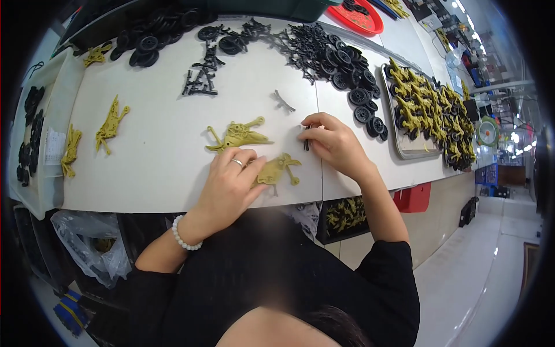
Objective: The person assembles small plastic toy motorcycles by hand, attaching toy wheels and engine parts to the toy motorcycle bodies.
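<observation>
My left hand [228, 179], with a ring and a bead bracelet, is closed on a yellow-green plastic frame part [281, 169] low over the white table; the fingers cover one end of it. Just beyond those fingers lies a second yellow-green frame part [245, 136]. To the right, my right hand [337, 146] pinches a small black plastic piece [307, 139] between thumb and fingers, and its far side is hidden. One loose black forked piece [284, 100] rests on the table above that hand.
Black wheels [361, 95] and small black forked parts [300, 46] are heaped along the back. A metal tray [404, 151] of assembled yellow-and-black pieces stands right, a white bin [69, 87] left. More yellow parts [111, 124] lie at left; a red basin [370, 26] sits behind.
</observation>
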Tool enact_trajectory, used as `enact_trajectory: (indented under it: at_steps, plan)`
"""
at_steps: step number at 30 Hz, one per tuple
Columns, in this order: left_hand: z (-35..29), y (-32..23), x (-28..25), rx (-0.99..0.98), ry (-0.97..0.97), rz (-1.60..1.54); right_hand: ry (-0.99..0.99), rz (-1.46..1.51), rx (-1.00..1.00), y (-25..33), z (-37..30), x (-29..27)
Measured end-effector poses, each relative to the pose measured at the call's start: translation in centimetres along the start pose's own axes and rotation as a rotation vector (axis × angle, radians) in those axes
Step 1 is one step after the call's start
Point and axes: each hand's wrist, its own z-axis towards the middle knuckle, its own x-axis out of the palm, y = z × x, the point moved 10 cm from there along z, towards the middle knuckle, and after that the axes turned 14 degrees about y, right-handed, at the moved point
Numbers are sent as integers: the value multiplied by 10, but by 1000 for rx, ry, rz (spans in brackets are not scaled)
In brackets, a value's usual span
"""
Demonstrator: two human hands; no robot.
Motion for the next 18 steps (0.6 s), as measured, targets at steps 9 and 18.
enact_trajectory:
  at_steps: [9, 18]
  plan:
    - [7, 0, 3, -15, 26, -27, -231, 34, 456, -32, -31, -8]
    - [8, 3, 6, 1, 34, -45, 184, 820, 440, -19, -5, 38]
